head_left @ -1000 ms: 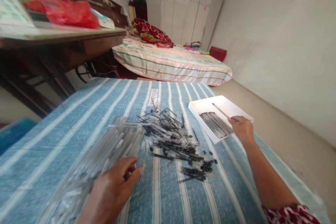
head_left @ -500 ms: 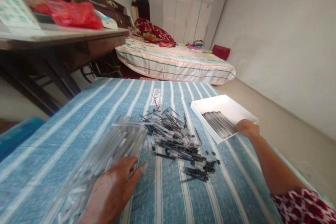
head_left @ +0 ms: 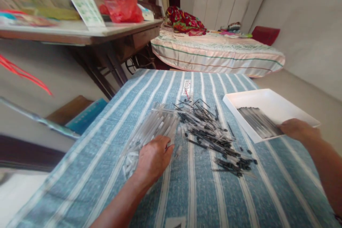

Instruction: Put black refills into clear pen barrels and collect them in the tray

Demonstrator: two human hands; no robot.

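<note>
We see a shallow, open white box with low straight walls (head_left: 283, 104) set slantwise near the right edge of a tabletop spread with blue cloth in white stripes (head_left: 107, 171). Inside the box, along its near left side, a row of slim, greyish pen-like sticks with dark ends (head_left: 258, 123) lies side by side, while its far right part shows bare white floor.

We find the right hand (head_left: 301, 130) at the near right side of the box, its fingers reaching over the wall to the end of the row. Its fingers are bent, but we cannot tell whether that grip pinches a stick or only touches one.

Well to the left of the box, we see the left hand (head_left: 154, 158) palm down over the near end of a pile of clear, tube-shaped plastic barrels (head_left: 157, 124). Its thumb lies close to the curled fingers, and we cannot make out anything within this grip.

Between that pile and the box, we see a tangled heap of thin black and clear pen parts (head_left: 205, 128), with a smaller cluster of short black pieces (head_left: 237, 165) nearer to us than the box. Farther off, beyond the box, stands a bed with a pale, striped sheet (head_left: 219, 53)
</note>
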